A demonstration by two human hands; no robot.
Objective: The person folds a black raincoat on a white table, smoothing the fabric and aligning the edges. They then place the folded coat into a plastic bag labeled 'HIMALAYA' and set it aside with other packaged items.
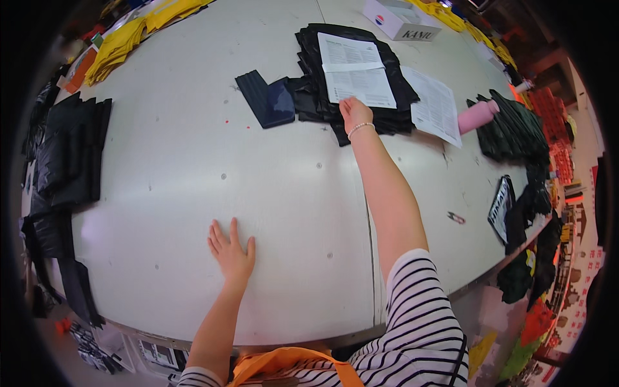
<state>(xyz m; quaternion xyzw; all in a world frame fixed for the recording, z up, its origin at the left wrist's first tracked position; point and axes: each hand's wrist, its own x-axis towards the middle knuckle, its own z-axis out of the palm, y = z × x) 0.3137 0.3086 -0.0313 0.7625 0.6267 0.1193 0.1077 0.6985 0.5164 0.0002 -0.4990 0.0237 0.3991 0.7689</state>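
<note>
My left hand (232, 253) rests on the pale tabletop with its fingers spread and nothing in them. Stretched far forward, my right hand (356, 116) has its fingers closed at the lower edge of a white printed sheet (361, 85). That sheet lies on a stack of folded black garments (401, 103), and a narrow white strip crosses it. Beside the stack on the left is a dark blue folded piece (278, 103). Another printed sheet (433, 103) lies to the right, partly under the stack's edge.
Folded black garments (71, 151) line the left edge, and more black pieces (512, 132) lie at the right. A pink bottle (478, 117) lies by the right sheet. Thread snips (456, 218) are near the right edge. A white box (401, 22) and yellow garments (119, 51) stand farther back.
</note>
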